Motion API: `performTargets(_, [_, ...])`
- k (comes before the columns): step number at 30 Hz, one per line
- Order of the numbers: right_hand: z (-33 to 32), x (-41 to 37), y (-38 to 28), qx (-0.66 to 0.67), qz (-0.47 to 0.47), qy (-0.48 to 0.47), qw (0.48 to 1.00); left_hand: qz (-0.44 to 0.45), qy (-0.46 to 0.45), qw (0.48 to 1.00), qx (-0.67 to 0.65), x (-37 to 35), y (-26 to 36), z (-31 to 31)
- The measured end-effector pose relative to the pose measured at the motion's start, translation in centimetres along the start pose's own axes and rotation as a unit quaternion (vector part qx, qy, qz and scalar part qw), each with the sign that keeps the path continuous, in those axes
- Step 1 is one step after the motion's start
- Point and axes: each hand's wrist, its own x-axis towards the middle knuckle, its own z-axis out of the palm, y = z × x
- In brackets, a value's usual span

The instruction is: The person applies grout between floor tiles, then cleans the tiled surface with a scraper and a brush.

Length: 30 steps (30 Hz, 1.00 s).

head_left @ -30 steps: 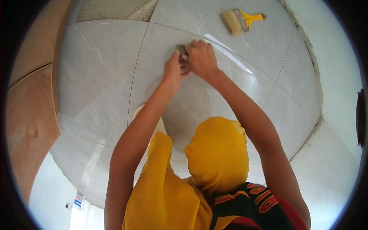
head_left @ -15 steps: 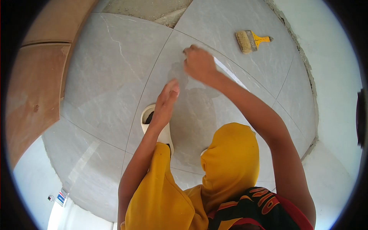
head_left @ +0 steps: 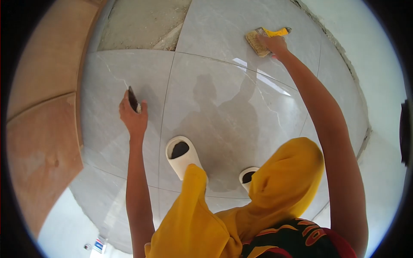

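Since half a second ago: my right hand (head_left: 273, 44) gone from mid-tile to brush (head_left: 254, 41) on far tile; fingers laid over ferrule, closure I cannot tell. Left hand (head_left: 134, 118) pinched shut on dark flat tool (head_left: 133, 99). Brush: light, stiff yellow handle, soft pale bristles; best taken by handle. Floor tiles (head_left: 215, 86): grey, glossy, veined.

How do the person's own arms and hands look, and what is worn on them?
The left arm and right arm are bare, with no sleeve in view. The left hand and right hand wear no gloves; no watch, ring or bracelet shows.
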Motion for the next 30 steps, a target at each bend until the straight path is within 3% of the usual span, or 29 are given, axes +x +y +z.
performTargets(3, [0.9,-0.1,-0.5,0.113,0.085,-0.022,0.990,0.042,0.054,0.996,0.056,3.0,-3.8,0.3])
performTargets(6, [1.4,-2.2,0.4,0.243,0.031,-0.061,0.967,0.046,0.057,0.990,0.117,5.8,-7.4,0.2])
performTargets(8, [1.6,-5.3,2.1,0.320,0.018,0.001,0.947,0.086,0.065,0.984,0.141,6.7,-9.6,1.0])
performTargets(9, [0.9,-7.4,3.8,0.207,-0.104,0.138,0.963,0.089,0.064,0.985,0.134,6.7,-10.6,1.5])
performTargets(10, [-0.4,-9.5,6.1,0.081,-0.221,0.267,0.934,0.092,0.066,0.986,0.126,7.0,-11.5,1.7])
performTargets(12, [-2.5,-11.8,13.6,-0.038,-0.170,0.369,0.913,0.075,0.058,0.987,0.127,7.1,-11.7,1.5])
performTargets(13, [-2.5,-12.4,16.2,0.045,-0.039,0.408,0.911,0.064,0.056,0.988,0.128,7.3,-11.6,1.7])
performTargets(14, [-2.6,-13.2,17.4,-0.025,0.130,0.413,0.901,0.066,0.054,0.988,0.128,7.6,-11.7,1.9])
performTargets(15, [-0.3,-12.4,21.4,-0.091,0.213,0.451,0.862,0.065,0.046,0.988,0.130,7.4,-11.8,1.7])
performTargets(16, [2.7,-11.8,20.3,-0.047,0.209,0.505,0.836,0.061,0.045,0.988,0.133,7.4,-11.8,1.7])
performTargets(18, [9.2,-12.4,8.0,-0.028,0.185,0.405,0.895,0.050,0.040,0.989,0.131,7.6,-11.5,1.8])
performTargets(19, [14.8,-13.3,3.6,-0.110,-0.028,0.407,0.906,0.051,0.031,0.990,0.131,7.5,-11.4,1.6])
performTargets(20, [17.7,-15.9,-4.1,-0.001,-0.006,0.338,0.941,0.057,0.029,0.989,0.130,7.2,-11.6,1.5])
performTargets(22, [21.8,-18.2,-14.3,0.124,-0.074,0.194,0.970,0.072,0.043,0.989,0.119,7.4,-11.8,1.8])
performTargets(23, [23.0,-18.5,-17.4,0.169,-0.180,0.223,0.943,0.071,0.047,0.989,0.118,7.6,-11.6,1.7])
performTargets(25, [20.8,-18.4,-19.0,0.274,-0.280,0.091,0.915,0.069,0.046,0.990,0.115,7.4,-11.2,1.6])
performTargets(28, [18.7,-17.0,-11.2,0.253,-0.260,0.232,0.902,0.076,0.047,0.987,0.133,7.3,-11.8,2.0])
performTargets(29, [13.9,-18.6,-6.9,0.240,-0.216,0.222,0.920,0.099,0.057,0.988,0.102,7.2,-12.8,2.2])
performTargets(30, [12.1,-19.1,-0.6,0.086,-0.231,0.336,0.909,0.096,0.061,0.988,0.103,7.2,-12.5,2.6])
